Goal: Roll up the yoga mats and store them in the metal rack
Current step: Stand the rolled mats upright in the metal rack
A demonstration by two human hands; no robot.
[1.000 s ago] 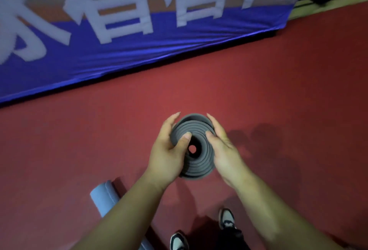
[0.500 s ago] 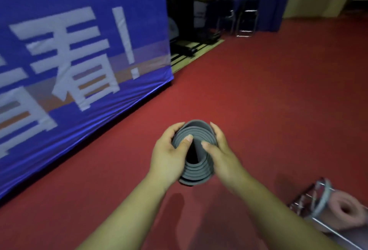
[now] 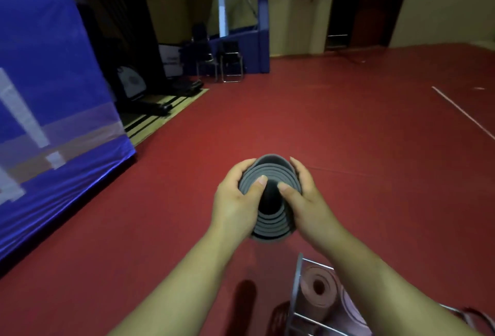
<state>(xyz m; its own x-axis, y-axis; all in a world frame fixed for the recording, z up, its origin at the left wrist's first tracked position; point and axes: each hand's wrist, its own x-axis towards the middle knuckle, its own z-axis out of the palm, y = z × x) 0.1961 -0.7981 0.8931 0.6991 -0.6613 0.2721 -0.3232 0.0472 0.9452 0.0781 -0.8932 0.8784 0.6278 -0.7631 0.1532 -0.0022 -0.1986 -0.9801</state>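
While both grips, left hand (image 3: 235,201) and right hand (image 3: 308,208), curl round the grey rolled foam yoga mat (image 3: 270,225) at frame centre, carrying looks in hand; next it needs lowering into the silver wire rack (image 3: 297,282), lower right.

metal rack (image 3: 296,282) cut off below, pink mat (image 3: 325,301) partly hidden

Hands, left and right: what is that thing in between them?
A grey rolled-up foam yoga mat, seen end-on in the head view. The left hand and right hand grip its sides, thumbs on its coiled end.
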